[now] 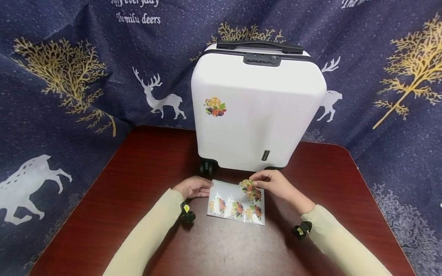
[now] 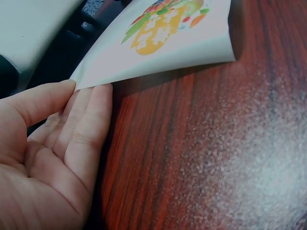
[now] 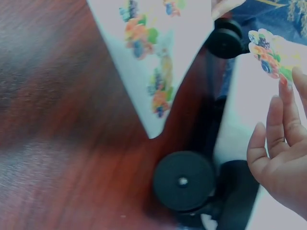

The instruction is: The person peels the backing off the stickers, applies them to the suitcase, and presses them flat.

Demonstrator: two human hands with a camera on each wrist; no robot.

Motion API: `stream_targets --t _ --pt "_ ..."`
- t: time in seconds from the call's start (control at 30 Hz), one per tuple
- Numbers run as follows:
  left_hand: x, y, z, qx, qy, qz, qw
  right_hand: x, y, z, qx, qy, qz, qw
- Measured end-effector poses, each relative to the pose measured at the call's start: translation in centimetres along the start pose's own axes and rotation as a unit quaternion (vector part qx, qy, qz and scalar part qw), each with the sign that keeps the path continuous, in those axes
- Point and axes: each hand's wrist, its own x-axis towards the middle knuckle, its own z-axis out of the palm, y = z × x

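A white sheet of fruit stickers (image 1: 224,188) lies over the table in front of the suitcase, with several printed fruit clusters on it. My left hand (image 1: 197,187) pinches its upper left corner between thumb and fingers; in the left wrist view that edge of the sheet curves up off the wood. In my right hand (image 1: 274,184) a loose fruit sticker (image 3: 268,55) is pinched by its edge. The right wrist view shows that sticker apart from the sheet, while in the head view it overlaps the sheet's upper right part.
Behind the sheet stands a white suitcase (image 1: 238,126) with black wheels, a black handle (image 1: 259,46) and a combination lock (image 1: 262,59). A fruit sticker (image 1: 215,106) is on its upper left front. The dark red table (image 1: 145,165) backs onto a blue deer-patterned cloth (image 1: 131,46).
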Motion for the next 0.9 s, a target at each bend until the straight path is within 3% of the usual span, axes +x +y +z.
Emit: stream_targets --t 0.33,0.9 --pt "-0.2 0.0 0.0 0.002 0.004 0.001 1.0000 0.3 -2.9 -1.0 -0.035 0.049 -0.005 0.9981" --pt "0.0 -0.2 0.0 0.001 0.014 0.004 0.9999 1.0 -7.7 -2.4 -0.020 0.122 0.007 0.9923"
